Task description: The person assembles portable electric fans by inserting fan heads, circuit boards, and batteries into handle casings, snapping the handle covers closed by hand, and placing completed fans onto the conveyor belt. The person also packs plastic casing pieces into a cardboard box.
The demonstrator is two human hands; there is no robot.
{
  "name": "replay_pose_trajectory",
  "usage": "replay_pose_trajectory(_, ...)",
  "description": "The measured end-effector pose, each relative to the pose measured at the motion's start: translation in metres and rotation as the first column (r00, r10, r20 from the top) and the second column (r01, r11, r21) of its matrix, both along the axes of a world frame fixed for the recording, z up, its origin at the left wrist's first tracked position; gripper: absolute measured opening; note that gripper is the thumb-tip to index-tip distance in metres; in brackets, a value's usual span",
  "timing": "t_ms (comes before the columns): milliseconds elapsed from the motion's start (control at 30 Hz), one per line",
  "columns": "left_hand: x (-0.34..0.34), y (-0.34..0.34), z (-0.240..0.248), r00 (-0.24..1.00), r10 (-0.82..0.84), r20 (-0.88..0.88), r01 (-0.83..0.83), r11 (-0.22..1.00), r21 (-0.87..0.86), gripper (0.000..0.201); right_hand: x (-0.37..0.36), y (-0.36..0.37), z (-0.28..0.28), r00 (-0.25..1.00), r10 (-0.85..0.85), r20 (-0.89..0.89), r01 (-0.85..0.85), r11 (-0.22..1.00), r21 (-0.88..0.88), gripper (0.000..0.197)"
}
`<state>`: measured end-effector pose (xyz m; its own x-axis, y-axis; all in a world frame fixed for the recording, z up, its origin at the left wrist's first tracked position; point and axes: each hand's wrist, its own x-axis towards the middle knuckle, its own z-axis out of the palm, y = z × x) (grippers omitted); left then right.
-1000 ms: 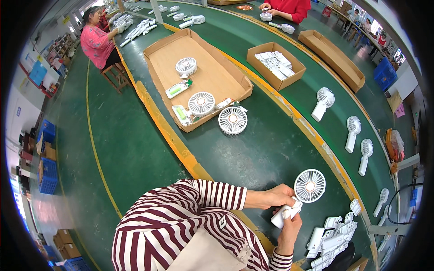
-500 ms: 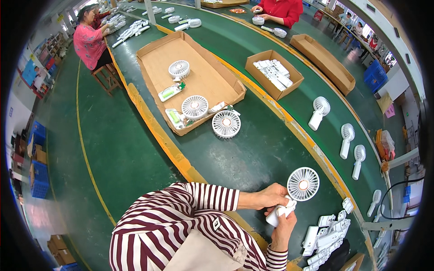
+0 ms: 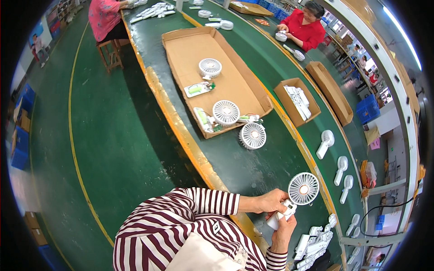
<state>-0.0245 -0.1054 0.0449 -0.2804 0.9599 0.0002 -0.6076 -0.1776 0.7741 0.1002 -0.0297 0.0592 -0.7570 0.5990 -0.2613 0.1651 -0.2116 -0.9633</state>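
I hold a white handheld fan point(image 3: 303, 189) in front of me over the green table, its round grille pointing up and away. Closed round the upper part of its white handle is my left hand point(image 3: 272, 201), near the joint with the fan head. My right hand point(image 3: 285, 229) grips the lower handle from the near side. A small dark opening shows on the handle near the joint. Close to my right hand lies a pile of white plastic handle shells point(image 3: 312, 246).
Ahead stands a shallow cardboard tray point(image 3: 181, 34) with opened fans; another fan head point(image 3: 252, 136) rests by its near corner. To the right, a green conveyor point(image 3: 312, 140) carries finished-looking fans point(image 3: 325, 143) and a cardboard box point(image 3: 296, 116) of white parts. A person in red point(image 3: 304, 29) works across it.
The head view has swung, so the table, tray and conveyor sit differently in it. The fan's handle is turned slightly, and a dark opening on it now shows. Both hands keep their hold.
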Motion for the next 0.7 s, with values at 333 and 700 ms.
replay_pose_trajectory(333,-0.006,-0.038,-0.007,0.992,0.129,0.009,-0.129,0.987,0.098,0.026,-0.021,-0.046,0.023,0.999,0.052,0.016,-0.053,0.997,0.052,0.025)
replay_pose_trajectory(700,-0.023,0.026,-0.020,0.999,-0.021,-0.031,0.018,0.993,-0.113,0.028,-0.023,0.013,0.002,0.999,0.046,0.029,-0.043,0.995,-0.095,0.026)
